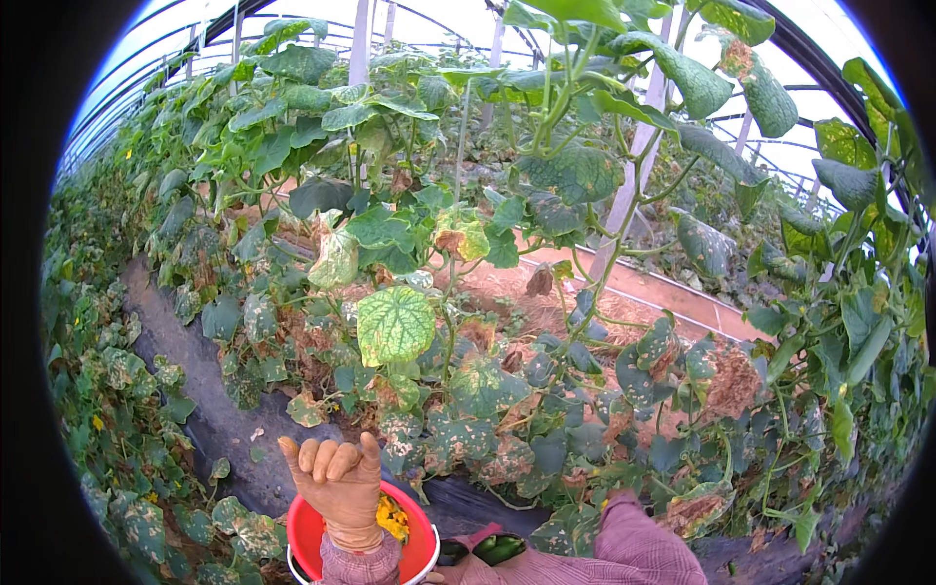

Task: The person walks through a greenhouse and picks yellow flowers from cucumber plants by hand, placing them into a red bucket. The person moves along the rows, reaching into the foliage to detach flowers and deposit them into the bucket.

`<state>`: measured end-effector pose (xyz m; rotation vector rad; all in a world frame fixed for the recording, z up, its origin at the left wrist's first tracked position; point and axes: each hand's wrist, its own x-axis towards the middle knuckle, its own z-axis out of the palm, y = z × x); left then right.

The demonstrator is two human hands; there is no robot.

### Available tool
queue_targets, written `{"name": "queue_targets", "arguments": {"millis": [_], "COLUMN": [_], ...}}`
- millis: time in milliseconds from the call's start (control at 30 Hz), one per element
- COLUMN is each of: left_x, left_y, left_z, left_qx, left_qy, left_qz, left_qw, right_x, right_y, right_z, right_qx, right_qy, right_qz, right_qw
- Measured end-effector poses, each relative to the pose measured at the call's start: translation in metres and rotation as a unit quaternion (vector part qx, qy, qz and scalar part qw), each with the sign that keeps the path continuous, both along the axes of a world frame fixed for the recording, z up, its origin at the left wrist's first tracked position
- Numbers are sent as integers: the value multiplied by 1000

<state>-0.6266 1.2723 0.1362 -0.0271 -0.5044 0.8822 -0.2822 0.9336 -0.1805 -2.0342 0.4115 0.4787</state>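
My left hand (333,472), in a tan glove, is raised over a red bucket (420,523) with a white rim. Its middle fingers are curled, while the digits at both sides stick out; nothing shows in its grasp. Yellow flowers (393,518) lie inside the bucket, partly behind the wrist. At lower right, a plaid sleeve (643,541) reaches into low cucumber foliage. Only a sliver of my right hand (621,495) shows at its end, so its grip is hidden. Between the arms are dark, shiny objects (501,548), too covered to name.
Cucumber vines rise ahead, with dry, spotted leaves (482,453) low down and a yellow-green leaf (395,325) mid-height. Dark ground film (219,417) runs along the left path. A slanted pale post (636,168) stands among the vines. Greenhouse hoops (804,44) arch overhead.
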Motion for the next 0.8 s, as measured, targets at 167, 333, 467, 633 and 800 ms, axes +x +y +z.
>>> {"name": "queue_targets", "arguments": {"millis": [167, 333, 467, 633, 800], "left_x": [10, 25, 28, 4, -24], "left_y": [-1, -17, -31, -18, 12], "left_z": [7, 12, 7, 2, -5], "left_qx": [64, 136, 198, 219, 170], "left_qy": [9, 17, 35, 58, 70], "left_qz": [1, -5, 0, 42, 62], "left_qw": [998, 991, 980, 973, 981], "right_x": [-35, -110, -214, -224, -135], "right_y": [63, 210, 268, 271, 310], "right_z": [23, 115, 174, 212, 264], "right_qx": [-56, 389, 381, 355, 502], "right_qy": [-118, -176, -180, -200, -301], "right_qz": [162, 301, 604, 685, 375], "right_qw": [978, 853, 676, 604, 719]}}
